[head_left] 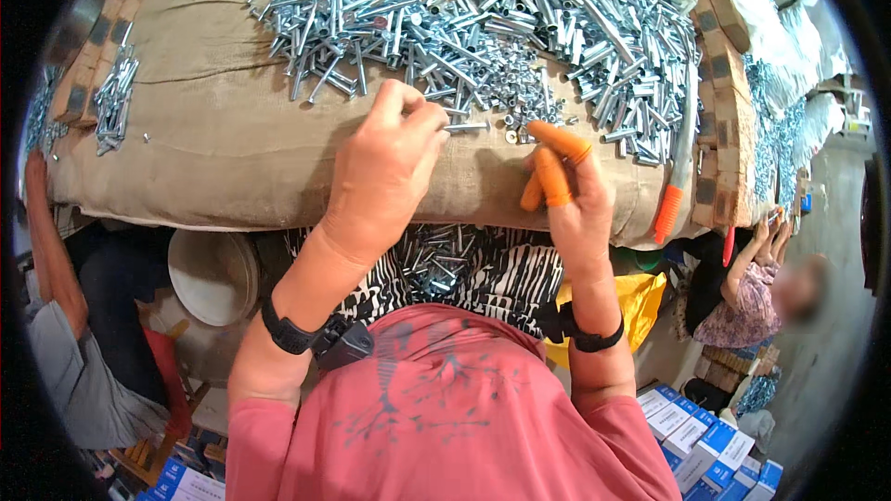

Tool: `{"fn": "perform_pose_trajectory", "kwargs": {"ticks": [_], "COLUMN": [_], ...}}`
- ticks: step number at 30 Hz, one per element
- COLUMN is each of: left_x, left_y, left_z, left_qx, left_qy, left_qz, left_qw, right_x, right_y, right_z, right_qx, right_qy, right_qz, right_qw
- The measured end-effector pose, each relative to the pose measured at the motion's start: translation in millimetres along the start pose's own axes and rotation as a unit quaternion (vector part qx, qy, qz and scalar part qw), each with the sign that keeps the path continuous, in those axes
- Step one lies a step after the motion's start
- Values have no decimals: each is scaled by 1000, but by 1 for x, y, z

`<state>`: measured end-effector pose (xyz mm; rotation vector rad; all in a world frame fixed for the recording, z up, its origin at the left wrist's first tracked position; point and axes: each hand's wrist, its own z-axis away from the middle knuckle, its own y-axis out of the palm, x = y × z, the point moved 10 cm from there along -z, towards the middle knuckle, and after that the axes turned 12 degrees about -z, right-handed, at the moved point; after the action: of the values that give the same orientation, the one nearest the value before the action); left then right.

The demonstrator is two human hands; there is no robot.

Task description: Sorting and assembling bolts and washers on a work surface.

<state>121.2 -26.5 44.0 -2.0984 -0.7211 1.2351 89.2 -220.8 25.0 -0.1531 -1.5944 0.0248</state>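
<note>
In the head view, my two hands stand apart over a padded, cloth-covered worktop. My left hand (385, 153) is curled, thumb and fingers drawn in; whether they pinch anything I cannot tell. A single silvery bolt (467, 127), slim and straight, lies just right of its knuckles. My right hand (580, 199) has its fingers parted and seems to hold nothing, its index tip just beside the nearest squat metal nuts (510, 83).

Ahead of both hands sprawl glossy headed bolts (371, 14) and, farther right, smooth hollow tubular sleeves (603, 37). Parts this slick call, I judge, for a light fingertip pinch, the bolt taken by its shank and one nut parted from its neighbours. The rubbery orange finger cots (554, 178) should help me grip. The coarse tan cloth (204, 167), softly wrinkled, should check rolling; more bolts (436, 264) rest in my lap.
</note>
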Motion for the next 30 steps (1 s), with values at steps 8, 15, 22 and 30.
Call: {"fn": "perform_pose_trajectory", "kwargs": {"ticks": [8, 15, 22, 30], "left_x": [11, -12, -31, -21], "left_y": [-38, -24, 2, -4], "left_z": [10, 20, 20, 25], "left_qx": [1, 71, 33, -12], "left_qy": [-88, -33, 52, -42], "left_qz": [137, 81, 29, 210], "left_qw": [987, 994, 998, 977], "right_x": [45, 44, 30, 34], "right_y": [-63, -56, -53, -47], "right_z": [-29, -42, -41, -30], "right_qx": [-146, -144, -76, -48], "right_qy": [-176, -186, -144, -173], "right_qz": [391, 510, 458, 447], "right_qw": [892, 827, 874, 876]}}
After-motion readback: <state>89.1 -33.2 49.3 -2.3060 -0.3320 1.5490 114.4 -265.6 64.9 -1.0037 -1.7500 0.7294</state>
